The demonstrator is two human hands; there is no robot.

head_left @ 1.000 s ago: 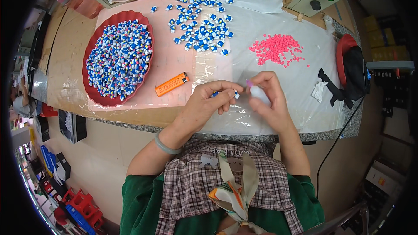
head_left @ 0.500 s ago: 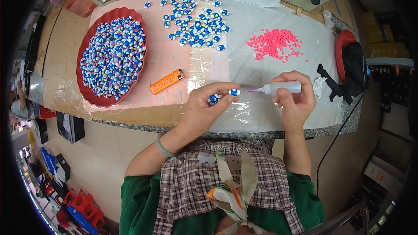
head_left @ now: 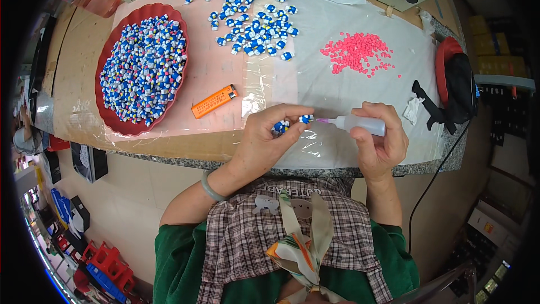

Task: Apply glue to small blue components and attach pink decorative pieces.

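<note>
Between the thumb and forefinger of my left hand [head_left: 261, 139] is a small blue-and-white figure [head_left: 305, 119]. More such pieces [head_left: 280, 127] are tucked in the palm, partly covered by the fingers. My right hand [head_left: 382, 141] is closed around a translucent squeeze bottle [head_left: 363, 125], held almost level. Its thin pinkish-purple nozzle tip [head_left: 324, 120] points left, just short of the pinched figure. Beyond the hands, many small pink heart-shaped pieces [head_left: 358, 52] lie in a loose pile on the white sheet [head_left: 306, 73].
A red scalloped tray [head_left: 184, 73] full of finished-looking small figures stands on the left. An orange lighter [head_left: 215, 101] lies beside it. Loose blue-and-white figures [head_left: 259, 34] spread across the back. A crumpled tissue [head_left: 413, 111] and black cloth [head_left: 458, 90] sit at the right edge.
The squeeze bottle has tilted, its rear end dropping toward me, and its tip has drawn slightly away from the figure. My left hand keeps its pinch. The whole view has shifted a little.
</note>
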